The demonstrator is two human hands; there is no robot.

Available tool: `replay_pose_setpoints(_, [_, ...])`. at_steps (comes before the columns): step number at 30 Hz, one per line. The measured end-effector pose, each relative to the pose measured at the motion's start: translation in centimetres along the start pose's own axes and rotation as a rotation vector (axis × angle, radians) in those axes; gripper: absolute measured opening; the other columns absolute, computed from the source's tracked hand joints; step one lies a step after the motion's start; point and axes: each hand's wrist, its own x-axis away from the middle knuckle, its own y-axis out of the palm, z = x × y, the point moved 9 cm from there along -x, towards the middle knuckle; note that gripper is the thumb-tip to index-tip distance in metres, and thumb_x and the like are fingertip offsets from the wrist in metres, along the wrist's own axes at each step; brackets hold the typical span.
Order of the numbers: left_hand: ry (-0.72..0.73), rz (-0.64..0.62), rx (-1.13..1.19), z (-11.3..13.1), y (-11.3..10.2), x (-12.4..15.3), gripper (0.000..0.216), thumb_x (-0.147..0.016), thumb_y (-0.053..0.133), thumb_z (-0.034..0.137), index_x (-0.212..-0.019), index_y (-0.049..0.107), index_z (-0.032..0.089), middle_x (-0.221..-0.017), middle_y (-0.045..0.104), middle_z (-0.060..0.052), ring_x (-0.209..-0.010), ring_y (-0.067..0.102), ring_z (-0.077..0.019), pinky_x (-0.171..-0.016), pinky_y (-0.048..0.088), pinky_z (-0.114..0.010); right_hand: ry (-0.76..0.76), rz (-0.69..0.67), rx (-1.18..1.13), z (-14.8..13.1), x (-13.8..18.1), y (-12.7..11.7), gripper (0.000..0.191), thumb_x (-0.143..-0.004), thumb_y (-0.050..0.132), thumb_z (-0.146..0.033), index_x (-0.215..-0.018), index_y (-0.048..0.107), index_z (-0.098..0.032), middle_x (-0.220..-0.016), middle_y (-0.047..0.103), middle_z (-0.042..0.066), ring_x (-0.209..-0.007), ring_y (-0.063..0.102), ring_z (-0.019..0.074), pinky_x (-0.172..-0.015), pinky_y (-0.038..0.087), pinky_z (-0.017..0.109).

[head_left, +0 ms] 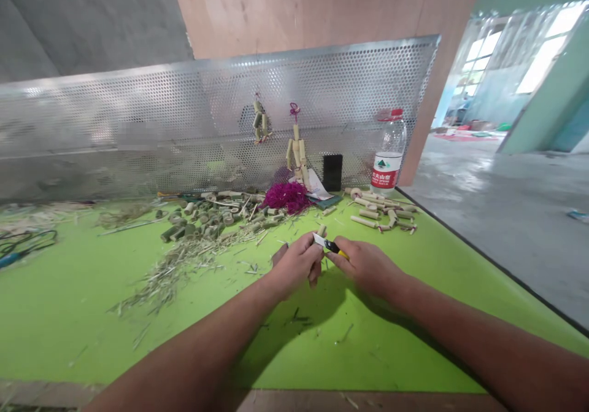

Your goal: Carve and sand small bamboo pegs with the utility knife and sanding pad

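Over the middle of the green tabletop, my left hand [301, 260] is closed around a short bamboo piece [321, 230], whose pale end sticks up past my fingers. My right hand [368, 263] grips a utility knife [330, 245] with a black and yellow handle. Its blade points left and lies against or right beside the bamboo; I cannot tell how deep it bites. Just left of my left hand is a small brown object [279, 254], partly hidden. Thin shavings [301, 318] are scattered on the table below my hands.
Behind my hands lie cut bamboo pieces [184, 231], a shavings heap [170, 274] and a purple string bundle [286, 198]. Jointed bamboo figures [298, 148] hang on the perforated metal panel [184, 105]. More bamboo parts [368, 213] and a plastic bottle [387, 154] are at back right.
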Motion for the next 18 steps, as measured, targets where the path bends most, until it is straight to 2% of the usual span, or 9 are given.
replay_pose_setpoints(5, [-0.005,-0.032,-0.081,0.1,-0.1,0.1,0.016,-0.091,0.041,0.032,-0.082,0.047,0.019,-0.049,0.044,0.006,-0.039,0.038,-0.0081,-0.042,0.036,-0.020,0.014,0.006,0.054,0.3,-0.1,-0.3,0.032,-0.098,0.038,-0.044,-0.100,0.057,-0.018,-0.079,0.066,0.007,-0.062,0.054,0.0171,-0.055,0.026,0.027])
replay_pose_setpoints(7, [-0.009,-0.029,-0.086,0.3,-0.3,0.4,0.020,-0.092,0.042,0.034,-0.088,0.052,0.017,-0.051,0.043,0.006,-0.040,0.036,-0.0073,-0.041,0.035,-0.020,0.027,0.026,0.050,1.2,-0.6,-0.7,0.032,-0.098,0.038,-0.045,-0.099,0.056,-0.018,-0.079,0.066,0.007,-0.063,0.054,0.0174,-0.055,0.026,0.027])
replay_pose_setpoints(9, [-0.018,-0.061,-0.058,0.7,0.0,0.9,0.029,-0.093,0.042,0.038,-0.105,0.055,0.014,-0.056,0.045,0.005,-0.042,0.037,-0.0071,-0.041,0.036,-0.019,0.108,0.057,0.002,3.5,-1.2,-1.5,0.035,-0.099,0.035,-0.045,-0.096,0.055,-0.018,-0.079,0.065,0.007,-0.064,0.054,0.0173,-0.055,0.028,0.027])
replay_pose_setpoints(11, [-0.020,-0.135,-0.007,1.0,0.9,1.4,0.040,-0.094,0.044,0.040,-0.124,0.050,0.014,-0.061,0.047,0.005,-0.044,0.039,-0.0071,-0.041,0.039,-0.019,0.266,0.095,-0.039,6.8,-1.6,-2.4,0.038,-0.099,0.030,-0.045,-0.090,0.054,-0.017,-0.076,0.062,0.007,-0.062,0.054,0.0168,-0.055,0.029,0.026])
replay_pose_setpoints(13, [-0.009,-0.182,0.066,1.3,1.6,1.5,0.045,-0.094,0.045,0.039,-0.132,0.045,0.015,-0.062,0.046,0.005,-0.043,0.040,-0.0069,-0.042,0.043,-0.020,0.318,0.192,0.014,8.5,-1.7,-3.7,0.037,-0.097,0.034,-0.048,-0.089,0.053,-0.018,-0.073,0.059,0.005,-0.062,0.052,0.0168,-0.055,0.029,0.026])
replay_pose_setpoints(15, [-0.009,-0.155,0.167,1.1,1.4,1.2,0.044,-0.093,0.045,0.037,-0.131,0.044,0.014,-0.065,0.048,0.005,-0.043,0.041,-0.0066,-0.042,0.045,-0.021,0.247,0.218,-0.023,7.9,-1.8,-3.9,0.039,-0.097,0.033,-0.052,-0.088,0.052,-0.018,-0.071,0.058,0.003,-0.061,0.051,0.0162,-0.055,0.029,0.025])
replay_pose_setpoints(18, [-0.006,-0.093,0.270,0.3,0.8,0.4,0.034,-0.092,0.043,0.036,-0.119,0.047,0.016,-0.074,0.054,0.002,-0.043,0.043,-0.0066,-0.041,0.047,-0.023,0.096,0.143,-0.059,4.5,-1.4,-2.5,0.038,-0.097,0.034,-0.051,-0.089,0.051,-0.019,-0.070,0.057,0.002,-0.061,0.050,0.0157,-0.054,0.028,0.025])
